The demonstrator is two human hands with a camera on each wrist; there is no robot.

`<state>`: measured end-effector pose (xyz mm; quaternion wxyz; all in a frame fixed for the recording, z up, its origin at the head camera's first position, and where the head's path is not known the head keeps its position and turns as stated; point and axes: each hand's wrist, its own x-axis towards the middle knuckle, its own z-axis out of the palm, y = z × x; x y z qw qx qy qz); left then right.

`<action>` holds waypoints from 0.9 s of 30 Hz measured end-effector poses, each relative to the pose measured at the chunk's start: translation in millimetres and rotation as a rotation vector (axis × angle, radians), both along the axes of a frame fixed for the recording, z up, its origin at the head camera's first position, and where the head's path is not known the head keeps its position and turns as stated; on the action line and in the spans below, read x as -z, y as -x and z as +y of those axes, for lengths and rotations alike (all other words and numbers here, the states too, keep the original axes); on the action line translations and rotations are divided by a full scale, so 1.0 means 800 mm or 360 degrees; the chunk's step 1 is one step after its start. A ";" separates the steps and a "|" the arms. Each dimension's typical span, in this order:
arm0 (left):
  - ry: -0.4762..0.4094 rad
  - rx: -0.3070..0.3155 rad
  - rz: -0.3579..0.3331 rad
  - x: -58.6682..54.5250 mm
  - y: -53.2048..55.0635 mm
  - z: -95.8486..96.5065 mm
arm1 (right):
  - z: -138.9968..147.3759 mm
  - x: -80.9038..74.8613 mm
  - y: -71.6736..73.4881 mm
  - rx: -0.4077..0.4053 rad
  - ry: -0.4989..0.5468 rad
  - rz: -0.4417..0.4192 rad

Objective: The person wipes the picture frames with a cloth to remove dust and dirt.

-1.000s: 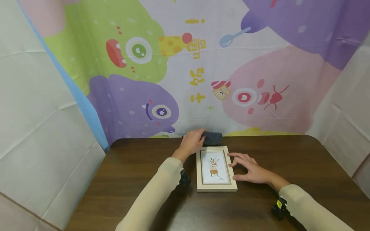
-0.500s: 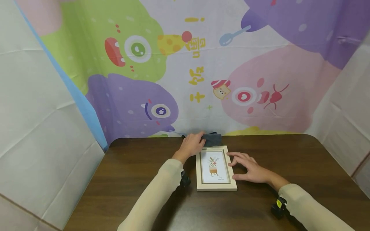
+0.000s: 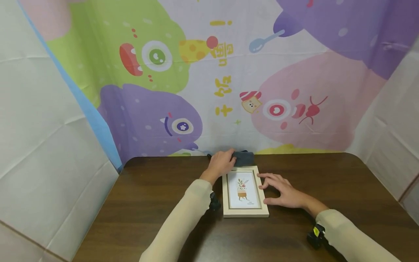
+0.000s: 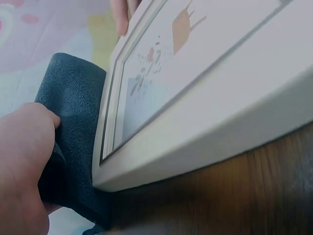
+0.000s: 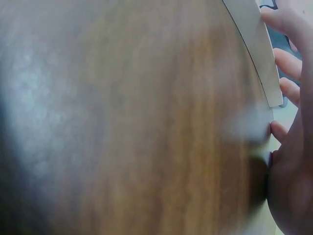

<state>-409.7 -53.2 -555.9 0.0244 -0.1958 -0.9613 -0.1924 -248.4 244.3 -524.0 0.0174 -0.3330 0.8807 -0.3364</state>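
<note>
A cream picture frame [image 3: 246, 215] lies face up on the dark wooden table, holding a print [image 3: 241, 191] of a potted plant. Along its far edge my left hand [image 3: 220, 163] grips a folded dark blue-grey cloth [image 3: 243, 159]. In the left wrist view, the fuzzy cloth [image 4: 78, 93] lies against the end of the frame [image 4: 195, 132], with the thumb over it; the other fingers are mostly hidden. My right hand [image 3: 285, 193] rests its fingertips and thumb along the frame's right side. Those fingers [image 5: 288, 63] also show at the frame's side [image 5: 257, 44] in the right wrist view.
The brown table [image 3: 147, 203] has rounded far corners. Close behind its far edge hangs a cloth backdrop [image 3: 226, 134] with cartoon monsters. Pale fabric panels stand on the left [image 3: 39, 145] and right [image 3: 389, 145].
My left hand and the cloth dipped slightly toward the frame's far edge, then shifted a little to the right. My right hand and the picture frame stay in place.
</note>
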 end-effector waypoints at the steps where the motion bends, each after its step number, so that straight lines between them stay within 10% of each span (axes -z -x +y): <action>1: 0.0007 0.0005 -0.0005 0.000 0.000 0.002 | 0.000 0.000 0.000 -0.0003 0.0001 0.0001; 27: -0.0033 0.0127 -0.0018 -0.004 0.004 0.072 | -0.001 -0.002 -0.001 -0.0018 0.0020 0.0010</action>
